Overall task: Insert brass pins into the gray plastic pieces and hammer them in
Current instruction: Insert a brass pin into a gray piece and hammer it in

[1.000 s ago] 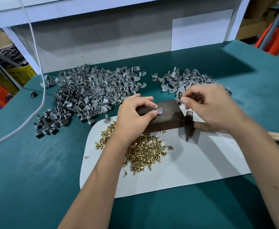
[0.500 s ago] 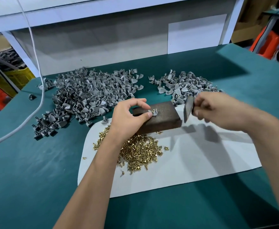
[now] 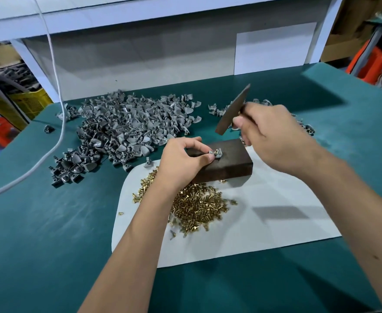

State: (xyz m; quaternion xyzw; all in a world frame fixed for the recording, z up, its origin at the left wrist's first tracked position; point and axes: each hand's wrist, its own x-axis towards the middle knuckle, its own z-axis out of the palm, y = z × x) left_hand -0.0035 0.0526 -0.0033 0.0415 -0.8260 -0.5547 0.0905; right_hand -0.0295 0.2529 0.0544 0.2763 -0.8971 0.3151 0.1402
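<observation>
- Teal surface (image 3: 50,256), dusty and scuffed in places.
- Pale gray back panel (image 3: 140,64) behind it, under a white shelf (image 3: 140,10).
- White cable (image 3: 56,82) hanging down at left.
- Yellow crate (image 3: 29,102) at left; orange item (image 3: 375,62) at right.

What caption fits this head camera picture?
Left hand steadies a gray plastic piece on a brown block; right hand raises a dark hammer.

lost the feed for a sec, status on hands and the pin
Left hand pinches small gray plastic piece on dark brown block, brass pin up. Right hand grips raised dark metal hammer head. Left fingertips near strike spot.
</observation>
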